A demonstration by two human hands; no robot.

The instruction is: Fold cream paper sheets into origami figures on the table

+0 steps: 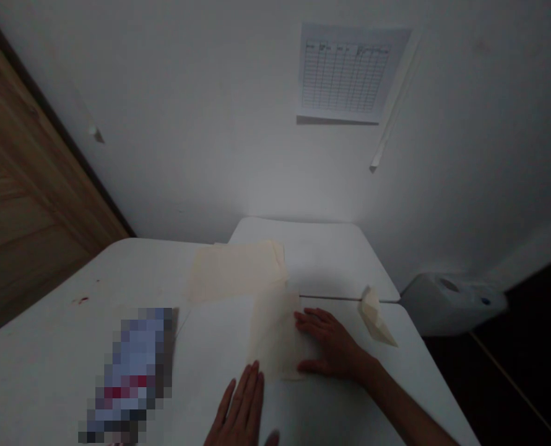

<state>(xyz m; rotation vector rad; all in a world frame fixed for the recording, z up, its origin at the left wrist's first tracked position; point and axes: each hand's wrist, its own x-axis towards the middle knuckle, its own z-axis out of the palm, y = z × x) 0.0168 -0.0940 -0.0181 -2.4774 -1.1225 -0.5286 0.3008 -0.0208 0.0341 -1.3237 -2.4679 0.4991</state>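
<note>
A cream sheet of paper [275,337] lies folded on the white table [47,359] in front of me. My right hand [334,350] rests flat on the sheet's right side, fingers stretched toward its fold. My left hand [242,409] lies flat with fingers together just below the sheet's lower left corner, holding nothing. A stack of cream sheets [238,269] sits behind the folded one.
A small folded paper shape [375,316] stands near the table's right edge. A pixelated object [131,371] lies at the left. A second white table [317,254] abuts the wall, a chart [345,74] hangs above, a wooden door [20,204] stands left, a white container [452,300] right.
</note>
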